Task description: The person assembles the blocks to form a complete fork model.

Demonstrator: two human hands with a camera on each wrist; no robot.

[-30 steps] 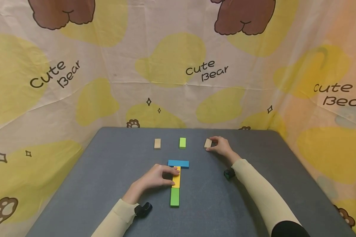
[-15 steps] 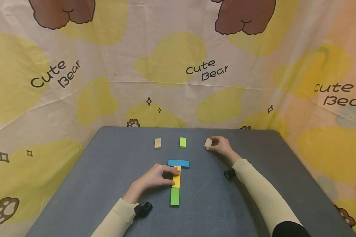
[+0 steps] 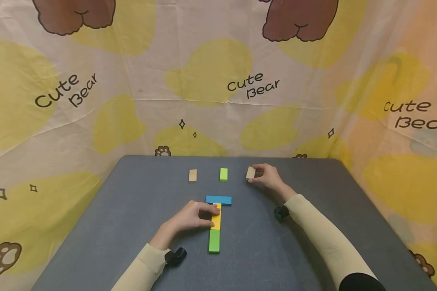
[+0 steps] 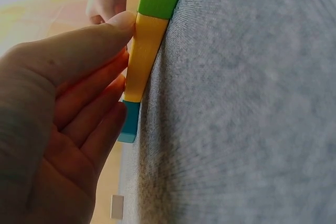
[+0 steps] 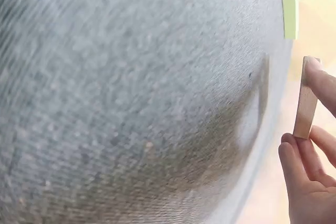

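My left hand (image 3: 190,216) rests thumb and fingertips on the yellow block (image 4: 143,59), its fingers fairly straight. The yellow block lies in line with a green block (image 3: 214,241) at its near end; a blue block (image 3: 218,200) lies crosswise at its far end, forming a T. At the back right, my right hand (image 3: 270,178) pinches a plain wooden block (image 5: 306,103) by its ends between thumb and fingers. In the right wrist view this block shows apart from the table, with a shadow below.
Beyond the T, a plain wooden block (image 3: 192,176) and a light green block (image 3: 223,174) lie apart on the grey table (image 3: 149,190). A patterned cloth (image 3: 204,129) hangs behind the table's far edge.
My right hand has moved a little left and away from me with the wooden block. The left hand and the T of blocks stay as they were.
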